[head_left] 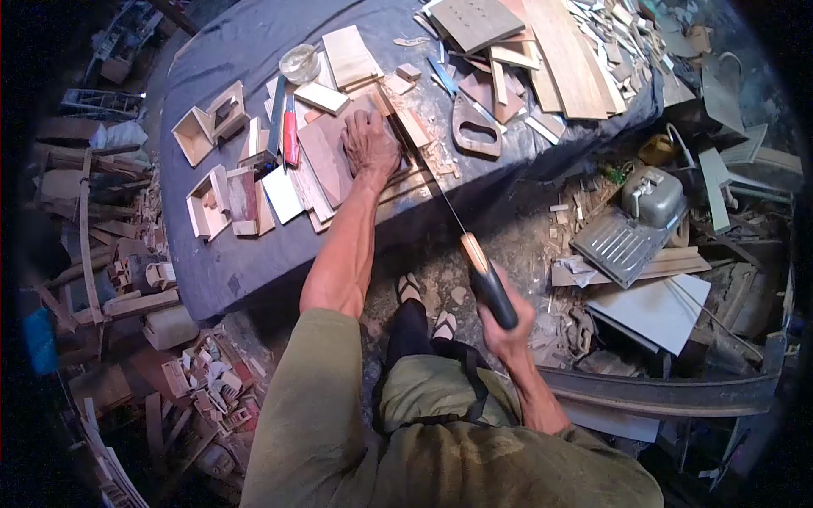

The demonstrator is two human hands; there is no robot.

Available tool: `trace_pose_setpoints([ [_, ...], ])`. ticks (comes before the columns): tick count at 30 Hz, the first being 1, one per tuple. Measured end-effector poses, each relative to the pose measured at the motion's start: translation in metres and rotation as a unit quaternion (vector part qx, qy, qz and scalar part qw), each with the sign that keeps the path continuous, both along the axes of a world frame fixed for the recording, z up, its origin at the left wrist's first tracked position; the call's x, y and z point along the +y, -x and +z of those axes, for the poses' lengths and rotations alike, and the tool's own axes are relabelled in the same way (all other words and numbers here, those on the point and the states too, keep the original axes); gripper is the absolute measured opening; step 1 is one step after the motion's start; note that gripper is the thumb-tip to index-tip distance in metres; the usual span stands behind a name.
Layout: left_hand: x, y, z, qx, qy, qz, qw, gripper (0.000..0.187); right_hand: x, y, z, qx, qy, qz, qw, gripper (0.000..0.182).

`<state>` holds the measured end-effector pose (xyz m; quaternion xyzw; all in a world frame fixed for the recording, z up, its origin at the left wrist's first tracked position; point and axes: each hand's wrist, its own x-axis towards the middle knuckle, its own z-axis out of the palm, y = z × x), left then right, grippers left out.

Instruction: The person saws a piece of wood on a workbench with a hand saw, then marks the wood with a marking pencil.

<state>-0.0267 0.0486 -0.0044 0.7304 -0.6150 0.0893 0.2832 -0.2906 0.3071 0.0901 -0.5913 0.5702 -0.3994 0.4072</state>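
Note:
My right hand (506, 320) is wrapped around the black and wooden handle of a handsaw (483, 271). The thin saw blade (445, 201) runs forward over the table's near edge, alongside a small pale wood block (415, 129). Close to the blade's left side, my left hand (370, 142) presses down with bent fingers, gripping a dark wood piece that it partly hides. Beneath and left of that hand lies a flat brownish board (320, 146). Sawdust and shavings (440, 159) are scattered right of the blade.
A second handsaw (476, 129) rests on the cloth-covered table (222, 292). Small wooden boxes (209, 203), a red-handled tool (290, 135) and a glass jar (299, 63) stand left. Boards (563, 59) pile up at right. A metal sink (631, 241) and scrap wood litter the floor.

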Motion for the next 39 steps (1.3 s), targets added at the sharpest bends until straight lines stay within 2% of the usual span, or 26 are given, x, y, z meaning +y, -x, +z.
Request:
trace_pose_setpoints([
  [3, 0.001, 0.001, 0.001, 0.010, 0.019, -0.007, 1.000, 0.019, 0.044, 0.022, 0.010, -0.011, 0.028, -0.002, 1.000, 0.056],
  [4, 0.002, -0.002, 0.002, 0.000, 0.015, -0.018, 1.000, 0.018, 0.046, 0.023, 0.016, -0.058, -0.003, 0.000, 0.998, 0.056],
  [5, 0.006, 0.001, -0.004, 0.007, 0.010, -0.022, 1.000, 0.018, 0.039, 0.018, 0.013, 0.004, 0.032, -0.009, 0.999, 0.057],
  [7, -0.001, -0.002, -0.004, 0.013, 0.022, -0.019, 0.999, 0.019, -0.003, -0.006, 0.011, 0.016, 0.045, -0.006, 0.999, 0.058],
  [8, -0.001, -0.004, -0.003, -0.001, 0.016, -0.018, 1.000, 0.020, -0.013, -0.011, 0.004, -0.017, -0.003, -0.007, 1.000, 0.059],
  [12, -0.001, -0.001, 0.005, -0.001, 0.023, -0.009, 1.000, 0.020, 0.038, 0.019, 0.001, 0.029, 0.082, -0.003, 0.996, 0.058],
  [13, 0.001, -0.003, 0.007, -0.006, 0.015, -0.010, 1.000, 0.020, 0.049, 0.027, 0.006, -0.017, 0.047, -0.003, 0.999, 0.057],
  [15, 0.009, 0.003, 0.000, -0.002, 0.002, -0.022, 1.000, 0.020, 0.042, 0.021, 0.006, 0.023, 0.030, -0.019, 0.999, 0.059],
  [17, 0.000, -0.003, -0.003, 0.004, 0.019, -0.024, 1.000, 0.020, -0.003, -0.002, 0.004, 0.026, 0.039, 0.002, 0.999, 0.060],
  [18, 0.000, -0.003, -0.001, -0.003, 0.031, -0.027, 0.999, 0.019, -0.011, -0.006, 0.010, 0.019, -0.055, 0.001, 0.998, 0.060],
  [21, 0.002, -0.001, 0.000, 0.001, 0.036, -0.015, 0.999, 0.017, 0.032, 0.019, -0.008, 0.033, 0.018, -0.001, 0.999, 0.059],
  [22, -0.002, -0.004, 0.002, -0.001, 0.039, -0.014, 0.999, 0.017, 0.043, 0.023, -0.006, 0.030, 0.081, 0.007, 0.996, 0.060],
  [24, 0.002, -0.001, -0.001, -0.004, 0.035, -0.020, 0.999, 0.016, 0.049, 0.024, 0.006, 0.016, 0.066, -0.002, 0.998, 0.057],
  [26, -0.002, -0.001, -0.002, 0.000, 0.032, -0.022, 0.999, 0.016, 0.012, 0.006, 0.003, 0.026, 0.054, -0.006, 0.998, 0.056],
  [27, 0.000, -0.002, -0.001, 0.000, 0.027, -0.022, 0.999, 0.017, -0.007, -0.007, 0.001, -0.006, 0.030, -0.003, 1.000, 0.058],
  [29, -0.004, -0.002, 0.000, 0.000, 0.040, -0.026, 0.999, 0.016, -0.006, -0.002, 0.003, 0.008, 0.023, 0.018, 1.000, 0.060],
  [32, -0.003, -0.004, -0.002, 0.000, 0.036, -0.019, 0.999, 0.016, 0.054, 0.032, -0.008, 0.019, 0.049, 0.011, 0.999, 0.062],
  [35, -0.002, 0.000, -0.002, -0.004, 0.032, -0.027, 0.999, 0.017, 0.034, 0.017, -0.001, 0.007, -0.002, -0.009, 1.000, 0.062],
  [36, -0.004, -0.004, -0.004, -0.005, 0.027, -0.027, 0.999, 0.017, 0.007, 0.003, -0.002, 0.021, 0.053, 0.005, 0.998, 0.062],
  [37, -0.002, -0.004, -0.006, -0.005, 0.018, -0.027, 0.999, 0.018, -0.010, -0.008, 0.002, 0.002, 0.019, 0.014, 1.000, 0.063],
  [39, -0.003, 0.000, 0.000, 0.003, 0.027, -0.026, 0.999, 0.017, -0.006, -0.005, -0.005, -0.020, 0.024, 0.017, 0.999, 0.063],
])
